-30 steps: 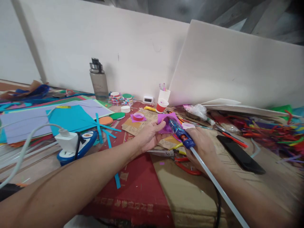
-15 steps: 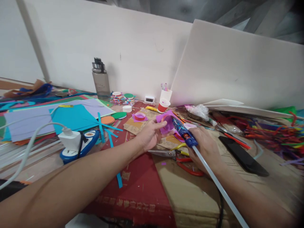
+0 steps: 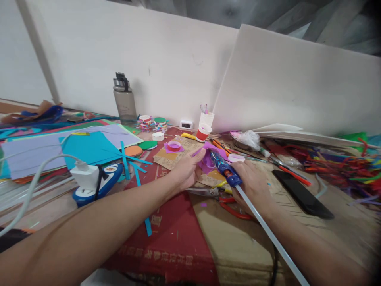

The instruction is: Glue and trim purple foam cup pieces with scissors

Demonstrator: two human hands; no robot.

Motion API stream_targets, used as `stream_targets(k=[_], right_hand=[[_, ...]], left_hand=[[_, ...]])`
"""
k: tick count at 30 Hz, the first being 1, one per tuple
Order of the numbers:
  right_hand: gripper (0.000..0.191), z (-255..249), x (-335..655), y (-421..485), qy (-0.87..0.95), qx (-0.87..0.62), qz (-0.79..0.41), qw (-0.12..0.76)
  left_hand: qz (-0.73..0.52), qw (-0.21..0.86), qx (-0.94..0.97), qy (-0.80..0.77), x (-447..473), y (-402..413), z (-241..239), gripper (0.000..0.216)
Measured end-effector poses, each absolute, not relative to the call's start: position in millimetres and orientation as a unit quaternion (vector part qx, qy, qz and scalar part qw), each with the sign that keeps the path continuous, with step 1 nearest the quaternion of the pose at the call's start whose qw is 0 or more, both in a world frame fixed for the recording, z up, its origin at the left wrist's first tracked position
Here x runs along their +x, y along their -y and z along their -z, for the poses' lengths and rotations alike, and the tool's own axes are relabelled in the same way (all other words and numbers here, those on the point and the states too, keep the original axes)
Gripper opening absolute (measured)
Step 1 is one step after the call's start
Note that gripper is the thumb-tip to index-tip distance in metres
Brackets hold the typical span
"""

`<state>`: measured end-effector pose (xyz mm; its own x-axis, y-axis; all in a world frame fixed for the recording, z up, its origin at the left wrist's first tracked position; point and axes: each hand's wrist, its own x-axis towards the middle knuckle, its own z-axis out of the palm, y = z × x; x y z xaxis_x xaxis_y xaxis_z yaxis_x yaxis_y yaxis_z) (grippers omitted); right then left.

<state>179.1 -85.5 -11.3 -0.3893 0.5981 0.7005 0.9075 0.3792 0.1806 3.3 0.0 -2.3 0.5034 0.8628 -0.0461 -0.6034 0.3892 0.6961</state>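
My left hand is closed on a piece of purple paper, thumb on top, a little above the cardboard. In my right hand is a blue hot glue gun, its front end over the purple paper and a long clear glue stick running out of its back. The nozzle tip is hard to make out against the paper. Below the hands lie scissors with red handles and a yellow-handled tool. A red ring on purple paper sits beyond my left hand.
A blue power strip with a white plug stands at the left, near blue paper strips. Paper cups, a water bottle and a small clock stand at the back. A black phone lies at the right.
The glue gun has shifted slightly left and down over the purple paper, which is now tilted differently in my left hand. The whole view has moved a little.
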Motion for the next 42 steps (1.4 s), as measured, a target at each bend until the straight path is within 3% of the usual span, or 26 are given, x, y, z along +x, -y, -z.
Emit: stream_targets(k=[10, 24, 34, 42], right_hand=[[0.031, 17, 181, 85, 0.763, -0.524, 0.265, 0.271], [0.034, 11, 177, 87, 0.800, -0.469, 0.270, 0.260], [0.026, 13, 180, 86, 0.767, -0.520, 0.272, 0.260], [0.021, 18, 180, 85, 0.755, -0.530, 0.185, 0.338]], left_hand=[[-0.496, 0.786, 0.321, -0.183, 0, 1, 5, 0.012], [-0.422, 0.816, 0.333, -0.213, 1, 0, 3, 0.013], [-0.515, 0.776, 0.311, -0.191, -1, -5, 6, 0.015], [-0.462, 0.799, 0.321, -0.214, -2, -6, 10, 0.016]])
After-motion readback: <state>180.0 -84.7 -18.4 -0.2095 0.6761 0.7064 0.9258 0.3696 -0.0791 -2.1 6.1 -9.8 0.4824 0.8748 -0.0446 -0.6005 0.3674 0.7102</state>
